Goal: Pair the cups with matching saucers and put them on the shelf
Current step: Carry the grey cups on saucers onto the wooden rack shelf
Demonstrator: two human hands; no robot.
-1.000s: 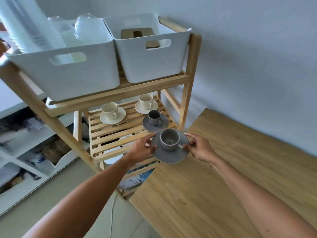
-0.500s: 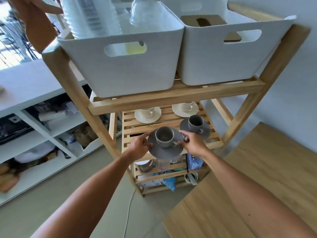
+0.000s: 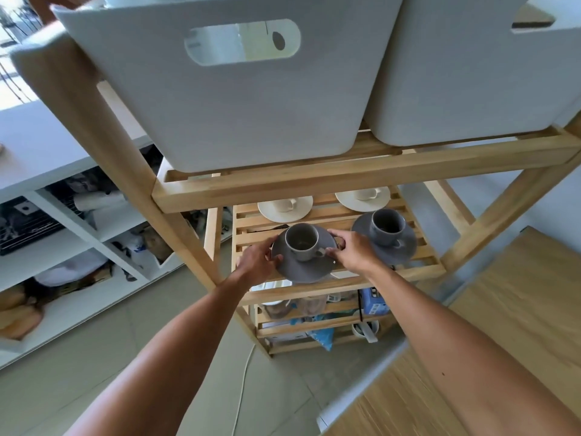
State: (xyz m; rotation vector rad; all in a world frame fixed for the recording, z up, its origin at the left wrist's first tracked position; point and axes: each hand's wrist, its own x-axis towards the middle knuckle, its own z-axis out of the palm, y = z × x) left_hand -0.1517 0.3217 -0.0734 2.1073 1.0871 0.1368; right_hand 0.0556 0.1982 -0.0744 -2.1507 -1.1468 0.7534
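A grey cup [image 3: 302,242] stands on a grey saucer [image 3: 300,269] at the front left of the slatted middle shelf [image 3: 421,266]. My left hand [image 3: 256,261] grips the saucer's left rim and my right hand [image 3: 353,251] grips its right rim beside the cup handle. A second grey cup [image 3: 387,226] rests on its grey saucer [image 3: 401,251] just to the right. Behind them, two cream cups sit on cream saucers, one at the left [image 3: 284,206] and one at the right [image 3: 362,196], partly hidden by the upper shelf rail.
Two white bins [image 3: 220,99] fill the top shelf, close overhead. The wooden rail [image 3: 361,180] and left post [image 3: 125,158] frame the opening. A wooden table [image 3: 518,325] lies at the right. Lower shelves hold jars and packets. White open shelving [image 3: 78,247] stands at the left.
Both hands have carried the grey cup and saucer forward from above the table into the middle shelf. My head has moved closer and lower, so the bins loom overhead.
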